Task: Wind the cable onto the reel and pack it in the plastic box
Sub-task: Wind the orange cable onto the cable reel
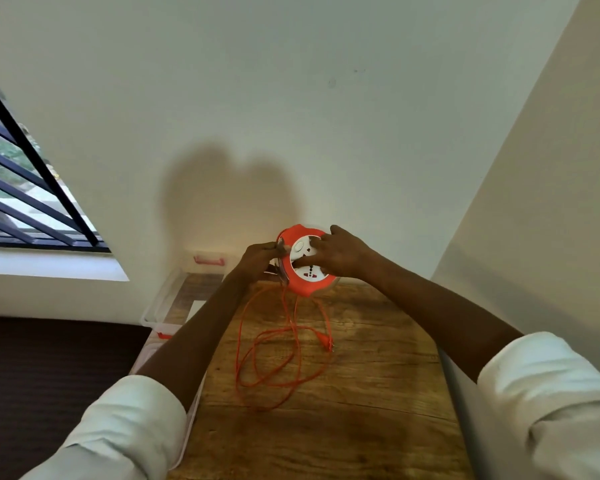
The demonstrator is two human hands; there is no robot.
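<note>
An orange cable reel [305,284] with a white socket face is held up above the far end of the wooden table [360,393]. My right hand [340,252] grips the reel from the right, fingers curled over its white face. My left hand [262,259] holds the reel's left rim. A thin orange cable [274,358] hangs from the reel and lies in loose loops on the table, its plug [327,342] at the right of the loops. The clear plastic box [168,299] with red latches stands at the table's far left, partly hidden by my left forearm.
The box's clear lid [191,420] lies along the table's left edge under my left arm. A wall rises right behind the table and another wall borders its right side. A barred window [24,188] is at the left, above a dark floor.
</note>
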